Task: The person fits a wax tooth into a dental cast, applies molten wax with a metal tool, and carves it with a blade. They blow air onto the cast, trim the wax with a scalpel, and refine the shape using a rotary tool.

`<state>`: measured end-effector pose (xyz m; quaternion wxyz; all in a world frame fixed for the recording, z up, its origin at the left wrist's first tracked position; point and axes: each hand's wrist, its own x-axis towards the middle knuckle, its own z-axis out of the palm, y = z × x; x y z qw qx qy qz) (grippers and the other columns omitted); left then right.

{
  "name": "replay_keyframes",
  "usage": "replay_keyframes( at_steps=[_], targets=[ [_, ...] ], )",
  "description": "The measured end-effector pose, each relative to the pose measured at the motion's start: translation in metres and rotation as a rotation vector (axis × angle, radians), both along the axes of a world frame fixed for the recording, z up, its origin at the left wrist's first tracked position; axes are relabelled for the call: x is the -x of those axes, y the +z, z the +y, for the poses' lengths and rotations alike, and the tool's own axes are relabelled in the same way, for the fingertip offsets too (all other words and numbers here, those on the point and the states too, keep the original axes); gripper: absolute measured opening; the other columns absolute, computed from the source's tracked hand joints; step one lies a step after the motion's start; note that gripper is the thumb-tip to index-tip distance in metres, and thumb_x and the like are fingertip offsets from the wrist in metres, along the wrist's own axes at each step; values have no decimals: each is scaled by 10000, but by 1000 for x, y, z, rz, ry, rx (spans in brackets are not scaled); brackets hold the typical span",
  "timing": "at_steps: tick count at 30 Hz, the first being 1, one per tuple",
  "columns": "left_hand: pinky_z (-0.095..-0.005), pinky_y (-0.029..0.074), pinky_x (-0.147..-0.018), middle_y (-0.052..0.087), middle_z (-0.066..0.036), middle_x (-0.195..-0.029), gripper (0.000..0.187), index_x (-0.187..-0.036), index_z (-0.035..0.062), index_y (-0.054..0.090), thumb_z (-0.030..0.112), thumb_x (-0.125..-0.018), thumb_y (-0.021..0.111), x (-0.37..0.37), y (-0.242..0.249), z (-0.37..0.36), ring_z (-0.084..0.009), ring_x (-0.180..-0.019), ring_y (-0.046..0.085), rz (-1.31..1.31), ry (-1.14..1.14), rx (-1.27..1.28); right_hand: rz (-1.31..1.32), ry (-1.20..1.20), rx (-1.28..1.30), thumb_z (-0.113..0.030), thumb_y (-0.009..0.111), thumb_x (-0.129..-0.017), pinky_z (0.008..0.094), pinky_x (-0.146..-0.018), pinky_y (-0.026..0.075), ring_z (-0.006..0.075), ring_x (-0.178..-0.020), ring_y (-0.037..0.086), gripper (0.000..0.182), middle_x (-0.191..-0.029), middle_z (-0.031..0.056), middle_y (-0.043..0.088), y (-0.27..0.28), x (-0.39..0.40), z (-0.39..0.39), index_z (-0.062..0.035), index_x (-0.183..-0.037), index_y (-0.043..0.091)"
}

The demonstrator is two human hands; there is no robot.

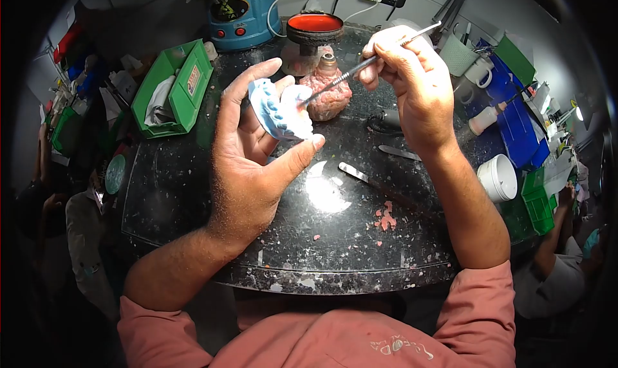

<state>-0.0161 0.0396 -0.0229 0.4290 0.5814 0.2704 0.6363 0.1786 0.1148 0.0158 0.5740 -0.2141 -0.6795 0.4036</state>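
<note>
My left hand [244, 165] is closed around a light blue dental cast [275, 114], thumb at its lower edge and fingers behind it. The row of teeth on the cast faces up and to the left. In my right hand [415, 88], a thin metal wax carver [351, 73] with a ridged grip is pinched between thumb and fingers. The carver's lower tip reaches the right side of the cast, while its bent other end points up to the right. Just behind the cast stands a burner [328, 96] crusted with pink wax.
A round dish of red wax [315, 24] and a blue machine [243, 17] stand at the back. Left is a green bin [199, 78]. A metal spatula [355, 172] and pink scraps [386, 217] lie on the black table [309, 239]. Right is a white tub [497, 178]. People sit at both sides.
</note>
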Motion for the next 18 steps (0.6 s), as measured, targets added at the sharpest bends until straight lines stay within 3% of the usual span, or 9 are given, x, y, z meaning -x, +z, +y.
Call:
replay_keyframes(
  at_steps=[18],
  targets=[
    [-336, 470, -973, 432, -249, -1344, 772, -1390, 65, 294, -149, -745, 661, 0, 0, -1, -222, -1198, 492, 22, 18, -44, 37, 18, -62, -91, 547, -941, 239, -705, 489, 112, -733, 618, 111, -858, 53, 626, 1, 3, -4, 8, -961, 592]
  ],
)
